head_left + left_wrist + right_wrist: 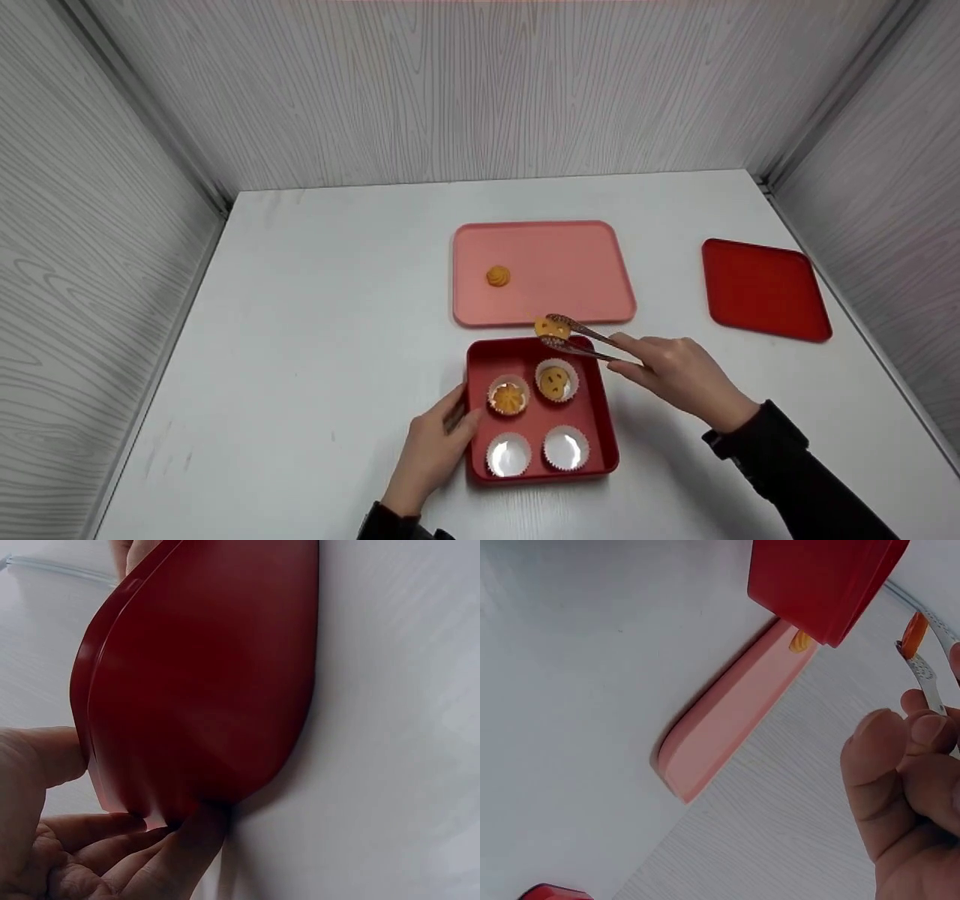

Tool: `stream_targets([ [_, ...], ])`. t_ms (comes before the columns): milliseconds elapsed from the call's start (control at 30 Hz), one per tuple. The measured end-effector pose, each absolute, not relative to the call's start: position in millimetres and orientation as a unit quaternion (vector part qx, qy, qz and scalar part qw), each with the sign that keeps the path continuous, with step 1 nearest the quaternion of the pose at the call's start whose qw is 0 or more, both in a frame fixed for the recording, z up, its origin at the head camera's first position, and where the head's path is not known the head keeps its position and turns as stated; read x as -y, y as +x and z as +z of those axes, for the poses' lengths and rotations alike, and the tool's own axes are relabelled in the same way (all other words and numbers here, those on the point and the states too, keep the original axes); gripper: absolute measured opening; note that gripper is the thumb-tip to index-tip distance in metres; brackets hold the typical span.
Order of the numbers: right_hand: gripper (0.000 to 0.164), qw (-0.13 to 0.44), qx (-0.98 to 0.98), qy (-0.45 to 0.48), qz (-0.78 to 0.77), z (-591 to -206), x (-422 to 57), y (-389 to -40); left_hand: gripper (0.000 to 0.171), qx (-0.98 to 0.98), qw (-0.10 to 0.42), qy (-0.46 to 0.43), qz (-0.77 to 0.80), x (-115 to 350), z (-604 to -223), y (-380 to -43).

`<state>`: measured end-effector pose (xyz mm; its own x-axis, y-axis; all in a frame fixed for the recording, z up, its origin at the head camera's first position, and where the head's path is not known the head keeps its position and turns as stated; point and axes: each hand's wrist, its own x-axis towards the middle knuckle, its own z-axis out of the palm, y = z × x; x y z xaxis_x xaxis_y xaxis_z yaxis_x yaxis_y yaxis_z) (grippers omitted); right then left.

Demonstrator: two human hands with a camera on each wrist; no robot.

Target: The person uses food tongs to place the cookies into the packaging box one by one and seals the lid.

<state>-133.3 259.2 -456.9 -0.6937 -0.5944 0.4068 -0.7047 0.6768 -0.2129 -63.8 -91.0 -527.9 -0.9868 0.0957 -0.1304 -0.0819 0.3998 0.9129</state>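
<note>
Tongs (585, 351), head view: pinched by the fingers of the right hand (679, 379); a cookie (553, 328) sits between their tips, above the far rim of the red box (535, 420).
Paper cups (566, 448), head view: four in the box, cookies in the far two.
Pink tray (562, 277), head view: beyond the box, bearing one swirled cookie (498, 276).
Red box, left wrist view: left hand (97, 855), fingers clamped on its side.
Tongs, right wrist view: cookie between the tips.
</note>
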Motion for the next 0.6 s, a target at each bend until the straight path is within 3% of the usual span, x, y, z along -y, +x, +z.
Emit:
stream_targets([
  [367, 0.036, 0.140, 0.889, 0.403, 0.167, -440.8, -272.3, -107.1, 0.066, -0.833, 0.082, 0.001, 0.547, 90.7, -528.0, -64.4],
  [600, 0.031, 0.091, 0.887, 0.426, 0.155, -431.6, -276.5, -100.7, 0.064, -0.835, 0.074, 0.010, 0.545, 91.2, -527.4, -62.8],
])
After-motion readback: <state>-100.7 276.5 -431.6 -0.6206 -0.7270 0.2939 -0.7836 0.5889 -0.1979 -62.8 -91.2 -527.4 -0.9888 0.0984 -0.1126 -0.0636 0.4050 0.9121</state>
